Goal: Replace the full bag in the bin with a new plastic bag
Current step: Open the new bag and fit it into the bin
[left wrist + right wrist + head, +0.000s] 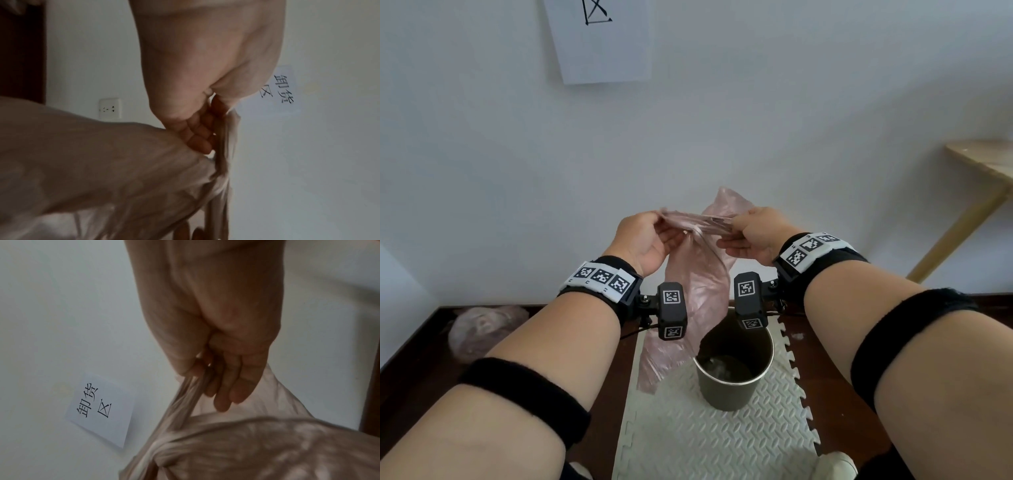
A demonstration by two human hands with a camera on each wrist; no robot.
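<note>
A thin pink plastic bag (pixel 700 284) hangs in the air above the floor, its lower end trailing down left of the bin. My left hand (pixel 645 240) pinches the bag's gathered top edge on the left, and my right hand (pixel 751 236) pinches the same edge on the right, so the rim stretches between them. The left wrist view shows curled fingers (pixel 202 136) on the bunched plastic (pixel 102 162). In the right wrist view fingers (pixel 230 386) grip a stretched strip of the bag (pixel 246 447). Below stands a round grey-brown bin (pixel 732 366), open, with dark residue inside.
The bin stands on a pale foam mat (pixel 705 428) laid on dark wooden floor. A filled, tied pink bag (pixel 482 325) lies on the floor by the wall at left. A wooden table (pixel 983 192) is at right. A paper sign (pixel 599 37) hangs on the wall.
</note>
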